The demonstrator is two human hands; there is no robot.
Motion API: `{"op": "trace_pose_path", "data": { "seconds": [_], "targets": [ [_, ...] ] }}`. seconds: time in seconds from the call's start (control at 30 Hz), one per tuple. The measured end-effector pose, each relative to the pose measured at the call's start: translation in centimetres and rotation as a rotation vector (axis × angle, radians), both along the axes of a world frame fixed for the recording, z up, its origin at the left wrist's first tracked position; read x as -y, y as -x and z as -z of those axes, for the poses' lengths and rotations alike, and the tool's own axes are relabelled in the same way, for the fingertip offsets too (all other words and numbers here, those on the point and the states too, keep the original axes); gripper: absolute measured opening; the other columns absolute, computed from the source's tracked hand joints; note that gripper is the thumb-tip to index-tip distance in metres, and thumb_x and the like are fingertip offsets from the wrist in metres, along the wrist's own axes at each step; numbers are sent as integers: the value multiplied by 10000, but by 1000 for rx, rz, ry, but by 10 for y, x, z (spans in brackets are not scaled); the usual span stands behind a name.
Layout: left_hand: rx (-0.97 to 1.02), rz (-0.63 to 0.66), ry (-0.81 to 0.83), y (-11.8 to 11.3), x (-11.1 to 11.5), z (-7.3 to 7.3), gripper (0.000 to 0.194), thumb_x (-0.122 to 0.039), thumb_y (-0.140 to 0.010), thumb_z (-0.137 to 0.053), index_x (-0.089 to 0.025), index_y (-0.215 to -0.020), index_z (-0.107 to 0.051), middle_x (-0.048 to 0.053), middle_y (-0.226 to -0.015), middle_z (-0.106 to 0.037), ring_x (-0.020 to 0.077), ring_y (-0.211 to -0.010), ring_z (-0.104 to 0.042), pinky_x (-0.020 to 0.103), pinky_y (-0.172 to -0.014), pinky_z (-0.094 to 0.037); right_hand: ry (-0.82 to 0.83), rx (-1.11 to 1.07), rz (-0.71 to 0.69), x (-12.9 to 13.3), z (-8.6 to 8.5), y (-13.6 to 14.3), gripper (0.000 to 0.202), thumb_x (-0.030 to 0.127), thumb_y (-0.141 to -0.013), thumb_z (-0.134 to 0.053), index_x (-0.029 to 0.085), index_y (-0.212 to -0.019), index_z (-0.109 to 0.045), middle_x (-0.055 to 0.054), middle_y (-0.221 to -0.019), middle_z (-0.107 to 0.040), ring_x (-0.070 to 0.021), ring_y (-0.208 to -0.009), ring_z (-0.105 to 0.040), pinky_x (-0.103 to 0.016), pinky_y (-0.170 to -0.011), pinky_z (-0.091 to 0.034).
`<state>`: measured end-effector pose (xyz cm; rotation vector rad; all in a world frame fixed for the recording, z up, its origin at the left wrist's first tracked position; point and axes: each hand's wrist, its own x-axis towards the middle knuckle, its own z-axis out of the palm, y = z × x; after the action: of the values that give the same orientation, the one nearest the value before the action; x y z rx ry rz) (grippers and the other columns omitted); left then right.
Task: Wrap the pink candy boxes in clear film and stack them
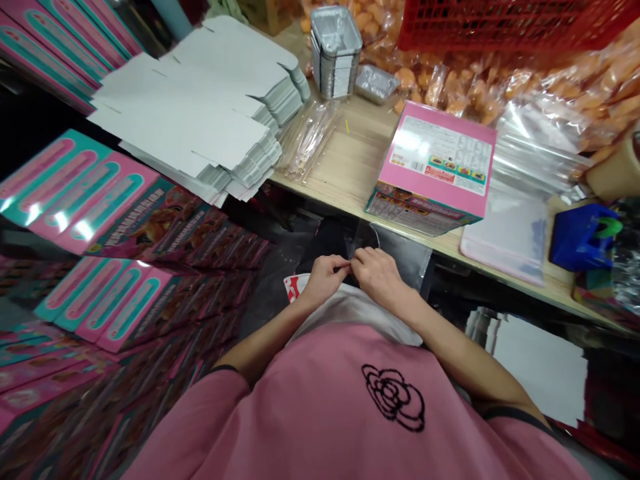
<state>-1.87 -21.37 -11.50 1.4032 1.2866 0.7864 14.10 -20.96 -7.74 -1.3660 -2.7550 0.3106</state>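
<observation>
My left hand (327, 277) and my right hand (377, 270) meet above my lap, below the table's front edge. Both sets of fingertips are pinched together, touching or nearly so; whatever is between them is too small or hidden. A clear plastic sheet or bag (407, 248) spreads over my lap just beyond my right hand. Beside my left wrist, a red and white printed piece (291, 288) pokes out. On the table ahead stands a pink printed box (435, 150), apart from both hands.
White flat cartons (200, 100) are stacked at left on the table, near foil trays (336, 53) and clear plastic packaging (310, 137). Behind are bagged orange pieces (450, 87) and a red crate (500, 27). A blue tape dispenser (577, 237) stands right. Pink-teal boxes (75, 193) pile up left.
</observation>
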Motion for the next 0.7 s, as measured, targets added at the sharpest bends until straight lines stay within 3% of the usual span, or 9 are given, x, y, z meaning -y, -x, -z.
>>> {"op": "trace_pose_path", "data": {
  "seconds": [0.1,0.2,0.33,0.4,0.47,0.53,0.63,0.7],
  "targets": [
    [-60,37,-104,-1,-3,-3,217,-118,-718,-584,-202,-663,-776,44,-758,-750,210,-801,-663,314,-774,-479,33,69,-7,-1,-9,3,228,31,-898,-506,115,-934,-715,-156,-921,-685,-259,-864,-610,-349,-651,-383],
    [-64,38,-139,-1,-6,-3,212,-118,-705,-586,-207,-655,-771,49,-780,-763,214,-824,-681,315,-779,-502,85,46,71,-5,-12,6,207,66,-900,-508,109,-936,-707,-159,-925,-695,-251,-843,-631,-330,-624,-380],
    [-15,-54,-95,-2,-9,-3,154,-185,-691,-625,-201,-639,-769,57,-808,-770,209,-813,-699,319,-804,-526,85,-125,249,-11,-1,6,183,137,-901,-520,142,-855,-697,-103,-868,-711,-199,-761,-638,-296,-638,-383],
    [14,-98,-61,-3,-9,-3,136,-214,-687,-642,-197,-624,-762,54,-792,-764,204,-794,-697,320,-809,-525,18,-246,395,-11,12,-7,169,147,-872,-530,163,-802,-683,-77,-827,-707,-182,-718,-626,-284,-637,-390],
    [37,-144,-24,-4,-8,-5,130,-227,-678,-652,-196,-599,-751,45,-762,-755,202,-783,-691,317,-806,-520,-99,-387,577,-4,31,-39,168,167,-857,-528,181,-770,-671,-62,-791,-697,-177,-699,-617,-278,-648,-412],
    [53,-175,3,-5,-7,-8,136,-229,-676,-651,-196,-582,-743,37,-747,-749,197,-781,-684,313,-807,-513,-236,-513,785,16,57,-90,171,202,-856,-528,188,-764,-671,-52,-770,-688,-181,-698,-615,-286,-675,-445],
    [69,-187,15,-5,-6,-11,138,-218,-675,-650,-201,-569,-737,25,-736,-739,187,-778,-671,301,-795,-497,-347,-510,1197,80,104,-170,195,264,-870,-551,163,-760,-677,-48,-731,-666,-194,-676,-606,-318,-673,-486],
    [85,-180,15,-6,-7,-12,136,-214,-681,-660,-208,-570,-738,16,-716,-723,177,-766,-659,295,-783,-488,-303,-446,1313,140,130,-198,282,308,-942,-524,135,-779,-676,-57,-714,-644,-198,-653,-592,-332,-618,-502]
  ]
}}
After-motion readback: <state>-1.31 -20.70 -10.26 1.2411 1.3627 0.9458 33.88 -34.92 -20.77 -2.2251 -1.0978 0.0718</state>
